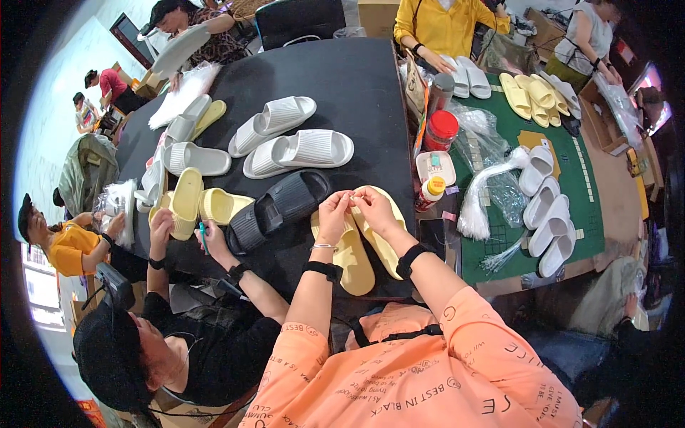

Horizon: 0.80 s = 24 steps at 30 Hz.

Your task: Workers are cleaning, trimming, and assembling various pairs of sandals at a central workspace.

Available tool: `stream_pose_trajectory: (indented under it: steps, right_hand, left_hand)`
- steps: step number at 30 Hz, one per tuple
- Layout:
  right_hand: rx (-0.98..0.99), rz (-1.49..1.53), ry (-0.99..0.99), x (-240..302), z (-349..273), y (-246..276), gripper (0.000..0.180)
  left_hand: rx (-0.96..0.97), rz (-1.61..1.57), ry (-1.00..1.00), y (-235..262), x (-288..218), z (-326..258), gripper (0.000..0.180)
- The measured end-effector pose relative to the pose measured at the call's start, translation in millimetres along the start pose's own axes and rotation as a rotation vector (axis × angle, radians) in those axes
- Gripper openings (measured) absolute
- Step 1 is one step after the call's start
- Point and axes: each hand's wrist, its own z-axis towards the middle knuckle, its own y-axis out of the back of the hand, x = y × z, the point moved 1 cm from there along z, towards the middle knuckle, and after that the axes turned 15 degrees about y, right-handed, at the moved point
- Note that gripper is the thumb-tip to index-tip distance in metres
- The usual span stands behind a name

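Note:
My left hand [333, 217] and my right hand [374, 208] meet fingertip to fingertip over a pair of yellow slide sandals. Both pinch closed on something too small to make out. Beneath them, one yellow slide [352, 265] points toward me, and the other yellow slide [386, 252] lies beside it, partly covered by my right hand and wrist. Just left of my left hand rests a pair of black slides [275, 207], one overlapping the other. White ribbed slides [300, 151] lie farther up the dark table [357, 78].
At my left, a co-worker's hand [214, 241] holds a teal-handled tool near yellow slides [187, 196]. To the right stand a red-lidded jar [441, 130], a yellow-capped bottle [432, 190] and a shallow tray [435, 167]. Beyond them, white plastic ties [477, 203] and white slides [551, 225] lie on a green mat.

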Motion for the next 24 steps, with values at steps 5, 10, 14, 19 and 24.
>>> stream_pose_trajectory:
  steps: [5,10,14,19,24]
  right_hand:
    - [-0.019,0.019,-0.016,-2.1,0.8,1.5,0.01]
    - [0.011,0.042,-0.046,6.8,-0.1,-1.7,0.007]
    - [-0.028,0.173,-0.049,1.4,0.7,3.1,0.006]
    - [-0.044,-0.022,-0.039,11.2,-2.4,-5.6,0.01]
    - [-0.092,0.039,-0.053,12.2,-3.1,-8.2,0.009]
  left_hand:
    - [-0.009,-0.033,0.017,-8.3,-5.6,-6.8,0.018]
    - [-0.056,-0.075,-0.019,-6.5,-8.0,-12.3,0.018]
    - [-0.109,0.074,-0.04,-11.8,-9.0,-10.2,0.019]
    - [-0.158,0.16,0.013,-3.6,-2.6,-7.4,0.021]
    - [-0.132,0.061,0.023,-2.8,-3.5,-6.6,0.019]
